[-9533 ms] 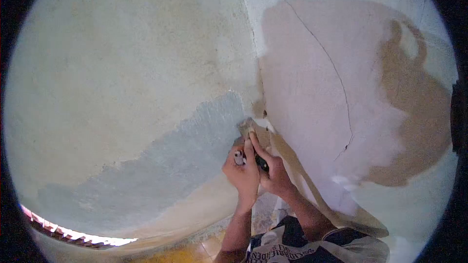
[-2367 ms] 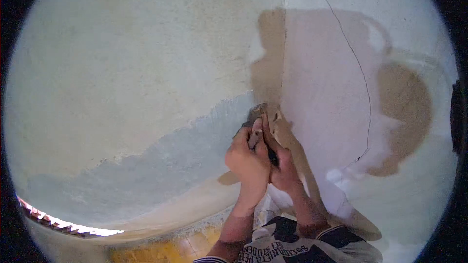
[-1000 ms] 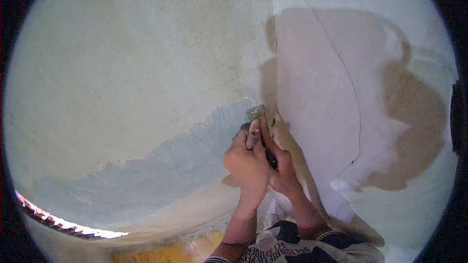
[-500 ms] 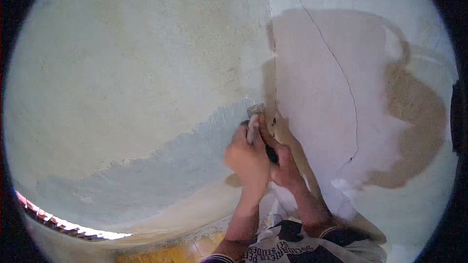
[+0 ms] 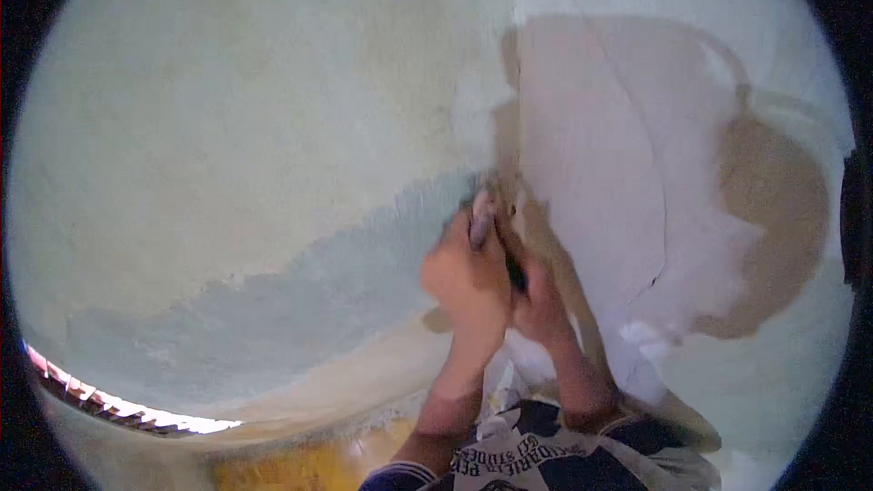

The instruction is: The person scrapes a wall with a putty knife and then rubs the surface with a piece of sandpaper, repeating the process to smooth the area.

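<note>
Both my hands are closed around a scraper with a dark handle (image 5: 517, 276), its blurred head against the wall near the corner. My left hand (image 5: 462, 277) wraps it from the left, with the thumb or a finger stretched up along it towards the head. My right hand (image 5: 540, 302) grips the handle from the right, slightly lower. Around the tool's head, the pale wall coating (image 5: 273, 127) meets a bluish-grey patch (image 5: 309, 309) along a jagged edge. The exact shape of the tool's head cannot be made out.
On the right the adjoining white wall (image 5: 591, 127) has a thin crack and carries my shadow (image 5: 773, 218). A bright slatted opening (image 5: 136, 411) shows at lower left. Below is a yellow-orange surface (image 5: 300, 468).
Both hands and the scraper have moved slightly up along the wall beside the corner. The view has shifted a little, and the grip stays the same.
</note>
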`<control>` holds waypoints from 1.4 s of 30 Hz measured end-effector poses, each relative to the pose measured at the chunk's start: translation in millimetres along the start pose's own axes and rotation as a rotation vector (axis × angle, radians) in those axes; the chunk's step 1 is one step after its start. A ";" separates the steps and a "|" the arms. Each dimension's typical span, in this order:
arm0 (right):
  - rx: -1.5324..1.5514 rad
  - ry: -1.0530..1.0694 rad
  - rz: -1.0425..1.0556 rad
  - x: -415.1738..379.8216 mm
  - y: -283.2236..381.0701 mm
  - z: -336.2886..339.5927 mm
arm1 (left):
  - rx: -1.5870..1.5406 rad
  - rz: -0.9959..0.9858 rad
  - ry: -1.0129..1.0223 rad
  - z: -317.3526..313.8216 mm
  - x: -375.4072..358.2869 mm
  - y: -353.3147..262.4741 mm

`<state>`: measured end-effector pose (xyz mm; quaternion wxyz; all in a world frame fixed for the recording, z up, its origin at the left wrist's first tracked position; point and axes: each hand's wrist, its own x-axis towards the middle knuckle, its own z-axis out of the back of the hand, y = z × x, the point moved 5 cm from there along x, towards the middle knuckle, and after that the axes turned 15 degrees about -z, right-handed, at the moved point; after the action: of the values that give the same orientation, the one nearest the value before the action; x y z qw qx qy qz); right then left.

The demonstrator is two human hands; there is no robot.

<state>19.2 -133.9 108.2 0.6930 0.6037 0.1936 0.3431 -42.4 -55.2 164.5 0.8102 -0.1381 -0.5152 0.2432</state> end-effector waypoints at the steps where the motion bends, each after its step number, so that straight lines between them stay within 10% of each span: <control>1: 0.021 0.025 -0.051 -10.2 -6.4 -4.5 | -0.008 0.038 0.035 3.1 -11.7 2.8; 15: -0.171 -0.071 0.192 -52.2 -43.4 -9.6 | -0.139 0.066 0.109 -4.8 -73.8 43.5; 18: 0.173 0.277 -0.297 -108.5 -115.7 -45.9 | -0.331 0.367 0.226 8.4 -145.6 111.7; 22: 0.293 0.306 -0.557 -196.8 -208.8 -99.6 | -0.099 0.007 0.321 48.6 -251.1 157.9; 26: 0.242 0.395 -0.795 -258.8 -240.6 -140.0 | -0.390 0.686 0.648 84.4 -360.0 230.8; 31: -0.107 0.289 -0.421 -263.4 -195.9 -146.0 | -0.499 0.533 0.528 148.6 -342.6 225.3; 36: 0.122 0.032 -0.626 -276.4 -249.8 -140.6 | -0.572 0.329 0.477 169.0 -354.1 258.5; 42: 0.432 -0.457 -0.533 -317.1 -157.9 -113.3 | -0.710 0.674 0.542 198.5 -356.9 269.1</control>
<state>-238.6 -284.6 -113.4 0.6401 0.7247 0.2521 -0.0398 -414.5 -25.0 -151.5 0.6950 -0.6172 -0.2660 0.2558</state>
